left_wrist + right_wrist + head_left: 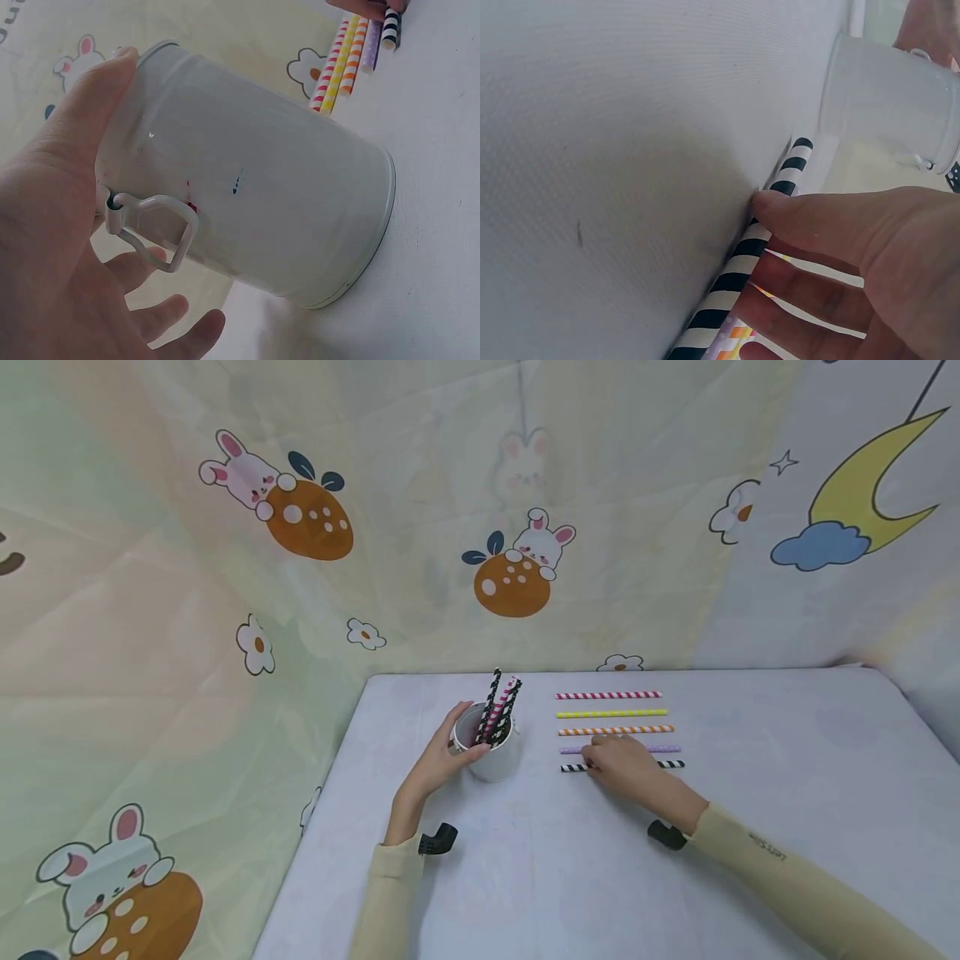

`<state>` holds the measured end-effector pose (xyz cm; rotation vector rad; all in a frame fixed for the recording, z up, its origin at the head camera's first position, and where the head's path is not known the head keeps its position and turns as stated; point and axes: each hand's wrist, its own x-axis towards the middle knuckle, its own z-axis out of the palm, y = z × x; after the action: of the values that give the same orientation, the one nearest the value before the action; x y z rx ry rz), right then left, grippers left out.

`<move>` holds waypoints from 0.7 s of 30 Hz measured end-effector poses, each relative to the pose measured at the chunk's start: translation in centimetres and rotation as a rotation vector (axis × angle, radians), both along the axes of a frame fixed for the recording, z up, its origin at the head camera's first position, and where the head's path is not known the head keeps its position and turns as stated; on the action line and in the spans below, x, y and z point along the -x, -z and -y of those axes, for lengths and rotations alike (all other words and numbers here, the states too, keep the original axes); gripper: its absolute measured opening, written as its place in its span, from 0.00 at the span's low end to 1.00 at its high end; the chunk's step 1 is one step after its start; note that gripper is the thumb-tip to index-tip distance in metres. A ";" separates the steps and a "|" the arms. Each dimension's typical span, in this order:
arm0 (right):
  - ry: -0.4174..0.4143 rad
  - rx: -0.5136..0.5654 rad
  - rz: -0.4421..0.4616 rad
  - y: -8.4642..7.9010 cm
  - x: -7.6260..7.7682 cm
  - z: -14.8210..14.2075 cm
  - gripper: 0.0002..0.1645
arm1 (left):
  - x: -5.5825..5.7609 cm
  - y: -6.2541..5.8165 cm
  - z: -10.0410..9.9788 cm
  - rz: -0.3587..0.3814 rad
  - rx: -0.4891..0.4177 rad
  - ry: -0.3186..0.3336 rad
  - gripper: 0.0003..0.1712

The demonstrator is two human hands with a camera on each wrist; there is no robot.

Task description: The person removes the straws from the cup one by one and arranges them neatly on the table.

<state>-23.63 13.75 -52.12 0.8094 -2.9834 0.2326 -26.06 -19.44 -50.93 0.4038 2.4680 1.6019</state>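
Here — bucket (498,766): in left hand (437,762) | black-striped straw (730,279): in right hand (628,767)

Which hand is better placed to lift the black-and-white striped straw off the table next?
Probably the right hand: it pinches the black-and-white striped straw. The left hand is away from that straw, gripping the white bucket.

The right hand (832,262) pinches a black-and-white striped straw (731,281), with the thumb on one side and the fingers on the other. The straw runs diagonally along the tabletop (615,165). Beyond it, a purple straw (718,343) and an orange-striped straw (739,333) are partly visible beside the fingers. A white bucket (889,105) occupies the upper right, with the left hand (932,30) near it.
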 end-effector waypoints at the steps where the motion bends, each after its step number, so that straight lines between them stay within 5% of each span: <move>1: 0.001 0.003 0.000 0.0 0.0 0.0 0.07 | 0.0 0.0 0.0 -0.004 -0.001 -0.005 0.49; 21: 0.004 0.029 0.019 0.1 0.1 -0.1 0.07 | 0.0 0.5 0.1 -0.015 -0.012 -0.014 0.48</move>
<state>-23.70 13.85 -52.17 0.8035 -2.9920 0.2840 -26.09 -19.49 -51.39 0.4027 2.4793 1.6257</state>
